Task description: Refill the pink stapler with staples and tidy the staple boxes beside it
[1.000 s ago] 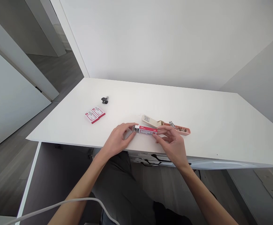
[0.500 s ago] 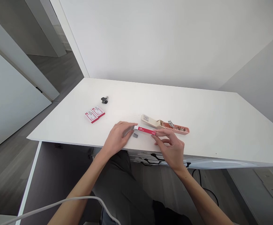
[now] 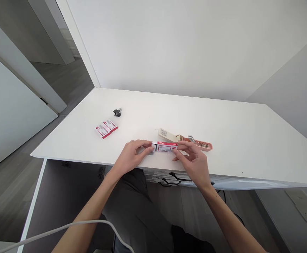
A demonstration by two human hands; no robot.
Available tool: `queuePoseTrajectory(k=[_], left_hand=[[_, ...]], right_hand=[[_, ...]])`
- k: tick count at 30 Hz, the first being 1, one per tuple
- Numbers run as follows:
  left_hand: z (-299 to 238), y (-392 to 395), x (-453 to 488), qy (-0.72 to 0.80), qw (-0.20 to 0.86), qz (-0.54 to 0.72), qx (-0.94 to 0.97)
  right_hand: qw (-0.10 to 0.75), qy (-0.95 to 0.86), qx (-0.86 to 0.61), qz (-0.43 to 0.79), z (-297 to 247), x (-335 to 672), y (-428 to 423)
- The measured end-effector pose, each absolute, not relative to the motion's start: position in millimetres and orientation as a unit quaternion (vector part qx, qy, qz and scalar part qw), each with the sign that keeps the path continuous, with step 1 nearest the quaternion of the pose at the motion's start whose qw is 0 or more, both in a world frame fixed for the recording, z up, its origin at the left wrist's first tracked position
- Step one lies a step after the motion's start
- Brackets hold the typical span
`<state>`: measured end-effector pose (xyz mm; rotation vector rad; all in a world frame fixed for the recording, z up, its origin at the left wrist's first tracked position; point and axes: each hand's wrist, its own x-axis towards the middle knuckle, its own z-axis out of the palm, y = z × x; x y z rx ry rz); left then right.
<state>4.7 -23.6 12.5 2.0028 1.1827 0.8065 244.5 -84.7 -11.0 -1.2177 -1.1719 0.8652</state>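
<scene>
Between my hands, just above the desk's front part, is a small red and white staple box (image 3: 164, 147), its printed broad face tilted toward me. My left hand (image 3: 132, 154) pinches its left end, where a white and dark part shows. The right end sits between the thumb and fingers of my right hand (image 3: 194, 161). Below my left fingertips a grey staple strip (image 3: 151, 153) lies on the desk, mostly hidden. Just behind the box is an opened stapler (image 3: 169, 136), cream on the left and pink on the right, with metal parts exposed.
Two more red and white boxes (image 3: 106, 128) lie side by side on the white desk (image 3: 222, 123), to the left. Behind them is a small black staple remover (image 3: 117, 112). A white wall rises at the back. A pale cable (image 3: 90, 222) crosses over my left forearm.
The box has been turned so its broad printed face shows instead of the narrow red side. My left hand has closed on its left end, and the grey strip is now largely covered.
</scene>
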Motion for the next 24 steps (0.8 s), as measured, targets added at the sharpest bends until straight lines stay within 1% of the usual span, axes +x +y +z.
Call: queuePoseTrajectory(k=[10, 18, 24], left_hand=[[18.3, -25.2, 5.8, 0.443, 0.365, 0.31, 0.758], [22.2, -25.3, 1.3, 0.406, 0.452, 0.301, 0.735], [23.2, -24.7, 1.6, 0.409, 0.454, 0.287, 0.738]], right_hand=[[0.556, -0.555, -0.47, 0.403, -11.1, 248.9, -82.7], [0.542, -0.592, -0.421, 0.423, -9.2, 253.4, -81.6], [0.528, -0.604, -0.413, 0.432, -8.0, 255.2, -80.9]])
